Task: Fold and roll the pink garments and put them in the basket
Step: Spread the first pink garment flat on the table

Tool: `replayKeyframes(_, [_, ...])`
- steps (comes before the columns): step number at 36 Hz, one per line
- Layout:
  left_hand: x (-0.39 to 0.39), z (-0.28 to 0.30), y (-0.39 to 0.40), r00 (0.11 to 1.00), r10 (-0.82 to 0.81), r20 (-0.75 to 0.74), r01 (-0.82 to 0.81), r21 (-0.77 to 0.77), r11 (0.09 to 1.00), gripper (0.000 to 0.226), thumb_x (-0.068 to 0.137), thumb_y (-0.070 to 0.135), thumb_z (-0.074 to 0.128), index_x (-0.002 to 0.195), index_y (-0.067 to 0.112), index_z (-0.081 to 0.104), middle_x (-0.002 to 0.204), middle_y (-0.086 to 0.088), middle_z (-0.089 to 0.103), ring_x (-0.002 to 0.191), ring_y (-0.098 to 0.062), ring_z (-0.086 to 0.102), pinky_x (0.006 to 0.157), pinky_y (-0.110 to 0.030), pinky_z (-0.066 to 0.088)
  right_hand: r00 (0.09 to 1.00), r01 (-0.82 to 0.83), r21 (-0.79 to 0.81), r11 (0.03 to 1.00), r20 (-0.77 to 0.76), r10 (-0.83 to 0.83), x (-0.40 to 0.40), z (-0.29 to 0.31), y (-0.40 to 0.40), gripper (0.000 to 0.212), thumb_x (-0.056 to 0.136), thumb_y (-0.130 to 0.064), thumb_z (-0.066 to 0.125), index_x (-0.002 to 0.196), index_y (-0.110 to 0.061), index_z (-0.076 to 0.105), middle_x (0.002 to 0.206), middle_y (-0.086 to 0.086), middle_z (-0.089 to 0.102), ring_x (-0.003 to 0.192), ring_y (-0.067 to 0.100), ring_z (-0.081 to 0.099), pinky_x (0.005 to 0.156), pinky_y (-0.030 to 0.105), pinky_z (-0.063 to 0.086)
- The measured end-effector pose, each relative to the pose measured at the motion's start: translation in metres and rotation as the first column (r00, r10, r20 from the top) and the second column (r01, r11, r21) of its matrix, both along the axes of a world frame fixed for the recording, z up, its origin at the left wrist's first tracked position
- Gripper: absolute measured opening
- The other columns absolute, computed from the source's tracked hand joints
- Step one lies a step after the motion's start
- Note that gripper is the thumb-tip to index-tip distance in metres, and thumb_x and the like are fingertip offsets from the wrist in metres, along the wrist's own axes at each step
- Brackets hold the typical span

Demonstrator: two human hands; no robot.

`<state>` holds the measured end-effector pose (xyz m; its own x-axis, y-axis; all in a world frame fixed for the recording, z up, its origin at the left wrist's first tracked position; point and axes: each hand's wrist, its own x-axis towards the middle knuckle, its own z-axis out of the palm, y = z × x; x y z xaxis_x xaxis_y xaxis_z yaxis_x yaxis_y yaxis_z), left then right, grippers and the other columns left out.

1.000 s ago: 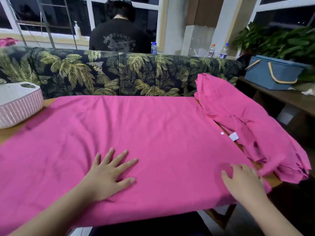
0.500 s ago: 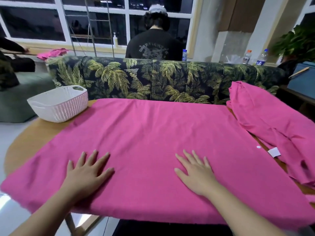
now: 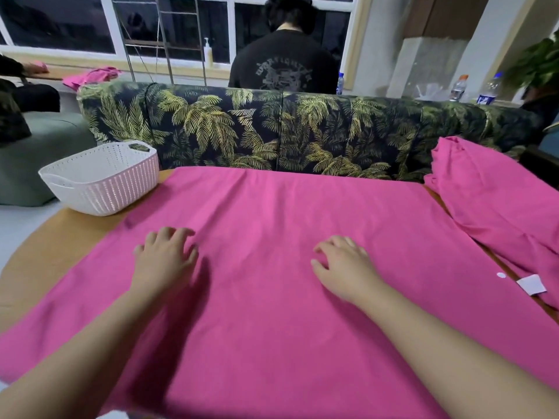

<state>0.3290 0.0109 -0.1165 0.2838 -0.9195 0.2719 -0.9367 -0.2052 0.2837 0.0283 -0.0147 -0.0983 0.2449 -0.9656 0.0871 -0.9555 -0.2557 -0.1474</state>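
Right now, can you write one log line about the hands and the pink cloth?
left hand: on pink garment | right hand: on it | basket: no garment seen inside

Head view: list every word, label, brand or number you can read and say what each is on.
None can be read.
Print on the back of the black T-shirt: lettering around a graphic, too blurred.
White tag on the heaped pink garment: looks blank.
Bottle labels on the ledge behind the sofa: too small.

both forearms are bare to the frame edge, no sleeves showing, and the hands (image 3: 165, 261) carry nothing worn.
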Motion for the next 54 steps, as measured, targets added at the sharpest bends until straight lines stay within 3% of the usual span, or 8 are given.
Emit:
replayKeyframes(9, [0.037, -0.007, -0.144, 0.995, -0.094, -0.022, 0.096, 0.124, 0.988, 0.047, 0.101, 0.027, 0.04, 0.147, 0.027, 0.033, 0.158, -0.004, 0.021, 0.146, -0.023, 0.018, 0.113, -0.047, 0.02, 0.998, 0.006, 0.035, 0.999, 0.063, -0.008, 0.037, -0.017, -0.11, 0.052, 0.1, -0.041, 0.035, 0.149, -0.025, 0.028, 0.159, -0.002, 0.021, 0.148, 0.017, 0.006, 0.119, 0.044, 0.006])
replayKeyframes(19, [0.039, -0.005, -0.274, 0.983, -0.171, -0.068, 0.178, 0.112, 0.978, 0.053, 0.1, 0.023, 0.036, 0.151, 0.026, 0.025, 0.16, -0.003, 0.016, 0.148, -0.023, 0.011, 0.116, -0.053, 0.014, 0.996, 0.071, 0.01, 0.997, 0.054, -0.072, 0.048, -0.018, -0.222, 0.052, 0.1, -0.043, 0.034, 0.149, -0.028, 0.028, 0.16, -0.003, 0.019, 0.148, 0.016, 0.006, 0.12, 0.046, 0.005])
replayKeyframes(25, [0.036, -0.017, -0.317, 0.988, -0.152, 0.028, 0.134, 0.327, 0.935, 0.057, 0.096, 0.062, 0.025, 0.149, 0.046, 0.012, 0.162, 0.006, 0.001, 0.149, -0.025, -0.001, 0.114, -0.062, 0.002, 0.992, 0.129, 0.127, 0.983, -0.013, -0.129, 0.047, -0.043, -0.246, 0.058, 0.098, -0.057, 0.025, 0.151, -0.039, 0.014, 0.162, -0.007, 0.005, 0.149, 0.016, -0.001, 0.119, 0.048, -0.001])
replayKeyframes(37, [0.085, -0.02, -0.332, 0.998, 0.032, 0.048, -0.049, 0.408, 0.912, 0.072, 0.079, 0.086, 0.02, 0.144, 0.057, 0.013, 0.162, 0.008, 0.002, 0.146, -0.038, -0.003, 0.108, -0.069, -0.001, 0.99, 0.138, 0.12, 0.983, -0.015, -0.137, 0.044, -0.045, -0.245, 0.058, 0.096, -0.061, 0.022, 0.151, -0.042, 0.013, 0.162, -0.009, 0.003, 0.149, 0.013, -0.002, 0.119, 0.045, -0.001])
replayKeyframes(41, [0.111, -0.027, -0.337, 0.995, 0.077, 0.069, -0.099, 0.439, 0.893, 0.108, 0.048, 0.098, -0.006, 0.146, 0.055, 0.01, 0.162, 0.0, 0.003, 0.147, -0.036, -0.004, 0.112, -0.064, -0.001, 0.991, 0.133, 0.119, 0.984, -0.002, -0.134, 0.045, -0.044, -0.245, 0.059, 0.096, -0.06, 0.022, 0.151, -0.042, 0.014, 0.162, -0.008, 0.004, 0.149, 0.013, -0.001, 0.119, 0.045, 0.0])
replayKeyframes(45, [0.111, -0.029, -0.32, 0.989, -0.04, 0.145, -0.031, 0.455, 0.89, 0.083, 0.074, 0.087, -0.004, 0.147, 0.05, 0.009, 0.162, 0.007, 0.003, 0.148, -0.032, -0.001, 0.111, -0.065, -0.003, 0.987, 0.144, 0.104, 0.984, 0.051, -0.15, 0.045, -0.043, -0.243, 0.057, 0.097, -0.057, 0.027, 0.151, -0.038, 0.022, 0.161, -0.008, 0.011, 0.148, 0.013, 0.004, 0.12, 0.043, 0.001])
replayKeyframes(49, [0.094, -0.028, -0.268, 0.989, -0.084, 0.118, 0.025, 0.437, 0.899, 0.082, 0.072, 0.087, -0.008, 0.146, 0.053, 0.004, 0.162, 0.005, 0.001, 0.147, -0.034, -0.003, 0.113, -0.061, -0.004, 0.971, 0.133, 0.055, 0.99, 0.191, -0.142, 0.042, -0.038, -0.238, 0.049, 0.099, -0.047, 0.034, 0.146, -0.03, 0.038, 0.157, -0.008, 0.028, 0.146, 0.012, 0.017, 0.119, 0.039, 0.009])
replayKeyframes(54, [0.085, -0.023, -0.182, 0.989, -0.078, 0.126, 0.017, 0.43, 0.902, 0.06, 0.09, 0.07, 0.012, 0.147, 0.053, -0.001, 0.162, 0.004, -0.003, 0.148, -0.027, -0.005, 0.117, -0.052, 0.002, 0.996, 0.077, 0.124, 0.989, 0.036, -0.082, 0.029, -0.038, -0.205, 0.054, 0.1, -0.049, 0.03, 0.151, -0.033, 0.024, 0.16, -0.007, 0.014, 0.148, 0.012, 0.006, 0.12, 0.04, 0.004])
